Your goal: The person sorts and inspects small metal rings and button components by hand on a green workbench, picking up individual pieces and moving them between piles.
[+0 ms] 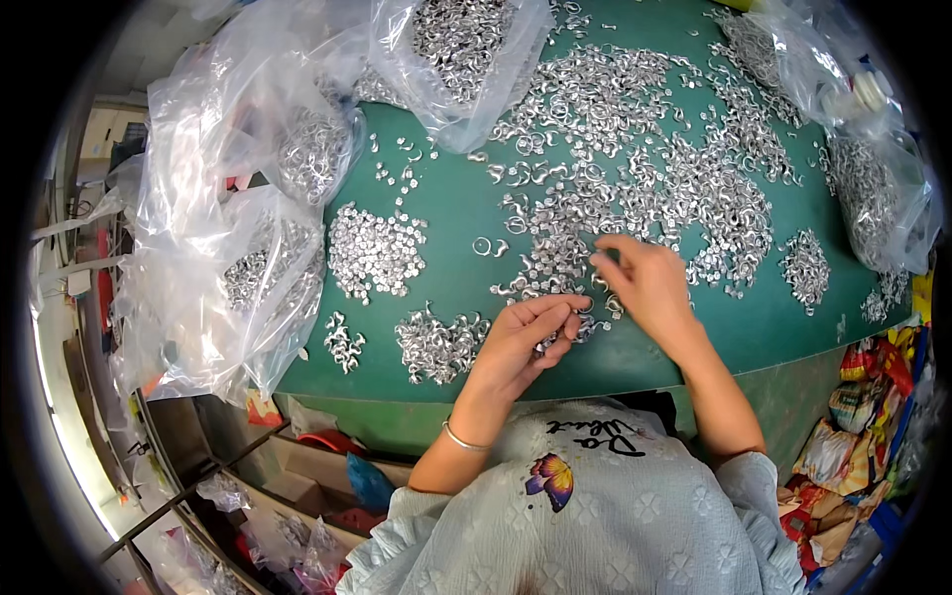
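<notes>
My left hand is closed at the table's near side, thumb and forefinger pinching a small silvery metal ring-shaped fitting. More small metal pieces show in its curled fingers. My right hand hovers just right of it, forefinger and thumb tips slightly apart with nothing visible between them; its other fingers are partly hidden. Under and beyond both hands spreads a large heap of loose silvery fittings, many curved like hooks. A lone ring lies left of that heap.
Left on the green table are a pile of small flower-like pieces, a pile of curved pieces and a smaller pile. Clear plastic bags of metal parts stand at the left, back and right.
</notes>
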### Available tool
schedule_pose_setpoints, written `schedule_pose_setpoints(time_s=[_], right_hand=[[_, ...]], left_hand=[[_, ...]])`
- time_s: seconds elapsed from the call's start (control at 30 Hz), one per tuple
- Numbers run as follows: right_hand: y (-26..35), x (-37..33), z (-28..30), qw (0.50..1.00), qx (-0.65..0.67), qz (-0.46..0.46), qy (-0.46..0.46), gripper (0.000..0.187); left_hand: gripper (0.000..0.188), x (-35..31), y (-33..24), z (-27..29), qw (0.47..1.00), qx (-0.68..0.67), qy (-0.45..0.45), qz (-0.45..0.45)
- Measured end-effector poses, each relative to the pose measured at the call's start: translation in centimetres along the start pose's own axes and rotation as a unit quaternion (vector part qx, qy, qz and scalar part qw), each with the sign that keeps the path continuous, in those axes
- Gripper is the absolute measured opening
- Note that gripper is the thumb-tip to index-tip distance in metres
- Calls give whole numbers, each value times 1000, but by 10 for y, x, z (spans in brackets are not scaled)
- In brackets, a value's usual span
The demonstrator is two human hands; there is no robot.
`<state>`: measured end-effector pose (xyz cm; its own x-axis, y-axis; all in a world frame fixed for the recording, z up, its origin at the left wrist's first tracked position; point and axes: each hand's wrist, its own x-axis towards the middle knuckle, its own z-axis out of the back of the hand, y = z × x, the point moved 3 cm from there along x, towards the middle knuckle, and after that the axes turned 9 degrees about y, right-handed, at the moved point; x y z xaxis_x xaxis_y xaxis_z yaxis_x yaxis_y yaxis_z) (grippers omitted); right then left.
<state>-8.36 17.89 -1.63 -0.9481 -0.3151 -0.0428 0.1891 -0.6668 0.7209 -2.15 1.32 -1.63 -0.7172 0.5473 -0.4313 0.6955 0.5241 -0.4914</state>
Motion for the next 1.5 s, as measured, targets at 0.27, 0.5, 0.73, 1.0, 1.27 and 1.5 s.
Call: schedule_pose_setpoints(time_s=[0.27,0.5,0.73,1.0,1.27,1.5], right_hand=[[-8,-9,19,995,80,-56,-6,11],[2,-13,10,997,-68,30,-5,7],[-9,-16,23,709,690,-125,77,4],[1,3,6,977,190,-86,34,13],[6,8,-8,999,18,-11,-30,9],[6,3,8,999,-18,-6,-30,16]], left_hand=[[25,-4,0,1,998,23,-44,-24],[24,-4,2,-1,999,16,-40,-28],[25,-6,2,2,998,5,-47,-31],[25,-7,3,3,998,6,-55,-35],[25,-9,3,5,998,5,-61,-33],[24,-8,4,5,997,9,-59,-38]])
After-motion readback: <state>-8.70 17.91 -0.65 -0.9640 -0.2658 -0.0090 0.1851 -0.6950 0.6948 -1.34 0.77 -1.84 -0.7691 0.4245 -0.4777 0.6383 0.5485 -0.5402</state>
